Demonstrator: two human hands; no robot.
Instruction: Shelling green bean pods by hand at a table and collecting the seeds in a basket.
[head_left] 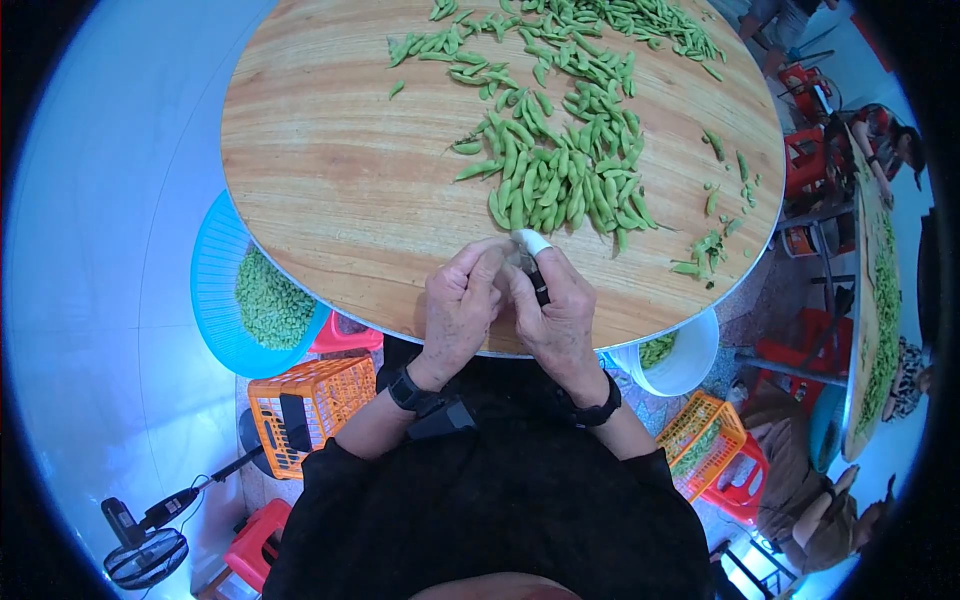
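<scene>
Over the near edge of the round wooden table (330,150), my left hand (458,305) and my right hand (562,312) meet with fingers closed and thumbs close together. Whatever lies between the fingertips is hidden from above. A white cover (531,240) wraps one fingertip of my right hand, and a black band (541,290) shows on its finger. Just beyond the fingertips lies a heap of green soybean pods (565,185), which spreads toward the far side of the table. Dark bands circle both wrists.
Left of the table stands a blue basin (215,300) with shelled green beans (272,305), above an orange crate (340,385). To the right are a white bucket (700,350), an orange basket (735,425) and red stools. Scraps (708,250) lie at the table's right. People sit at another table (858,330).
</scene>
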